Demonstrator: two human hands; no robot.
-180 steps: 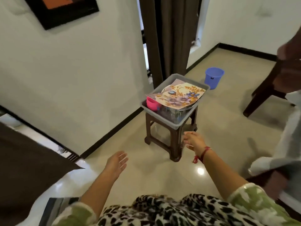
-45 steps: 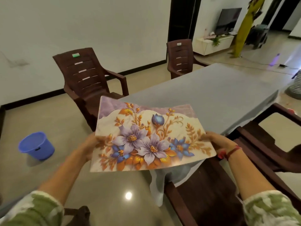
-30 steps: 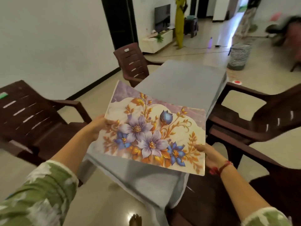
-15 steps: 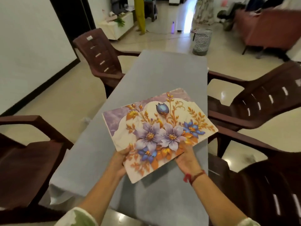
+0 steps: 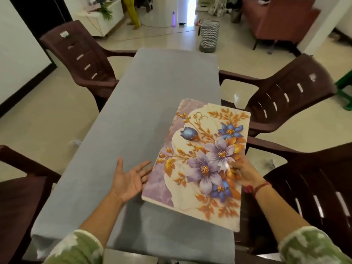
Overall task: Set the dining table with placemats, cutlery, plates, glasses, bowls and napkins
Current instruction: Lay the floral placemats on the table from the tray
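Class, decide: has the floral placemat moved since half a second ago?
Yes. The placemat has turned and shifted toward the table's right edge, in the right hand alone.

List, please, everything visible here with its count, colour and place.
table: one, grey cloth, centre
placemat: at least one, floral purple, orange and cream, held over the table's near right edge
chairs: four, dark brown, two on each side of the table
basket: one, black-and-white zigzag, floor beyond the table
sofa: one, reddish brown, far right
cabinet: one, white, far left
bottle: one, purple, far floor
left hand: one, open, palm up, beside the placemat's left edge
right hand: one, grips the placemat's right edge
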